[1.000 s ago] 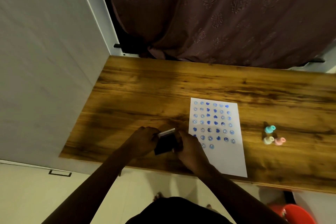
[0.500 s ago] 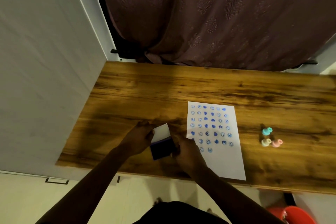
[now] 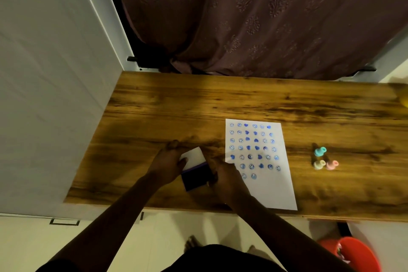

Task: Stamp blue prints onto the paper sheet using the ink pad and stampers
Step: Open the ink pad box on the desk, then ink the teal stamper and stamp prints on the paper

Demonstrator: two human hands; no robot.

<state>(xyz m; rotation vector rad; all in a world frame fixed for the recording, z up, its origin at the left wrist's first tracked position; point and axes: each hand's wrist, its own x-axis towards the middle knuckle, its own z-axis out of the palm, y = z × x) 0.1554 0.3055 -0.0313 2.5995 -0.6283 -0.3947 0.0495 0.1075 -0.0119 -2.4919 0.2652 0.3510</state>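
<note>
A white paper sheet (image 3: 268,187) lies on the wooden table (image 3: 167,108), covered in its upper part with several rows of blue smiley and heart prints. Just left of it sits the ink pad (image 3: 195,175), dark blue, with its white lid (image 3: 193,157) swung up and back. My left hand (image 3: 166,162) grips the lid's left edge. My right hand (image 3: 227,178) holds the pad's right side and overlaps the sheet's left edge. Three small stampers stand to the right of the sheet: teal (image 3: 320,151), cream (image 3: 319,164) and pink (image 3: 332,165).
A maroon curtain (image 3: 254,17) hangs behind the table's far edge. A white wall panel (image 3: 50,86) borders the table's left end. A red bucket (image 3: 353,254) stands on the floor at the lower right. My feet show below the near edge.
The ink pad's white lid has swung from nearly shut to open and tilted back. Both hands stayed on the pad; the view shifted slightly.
</note>
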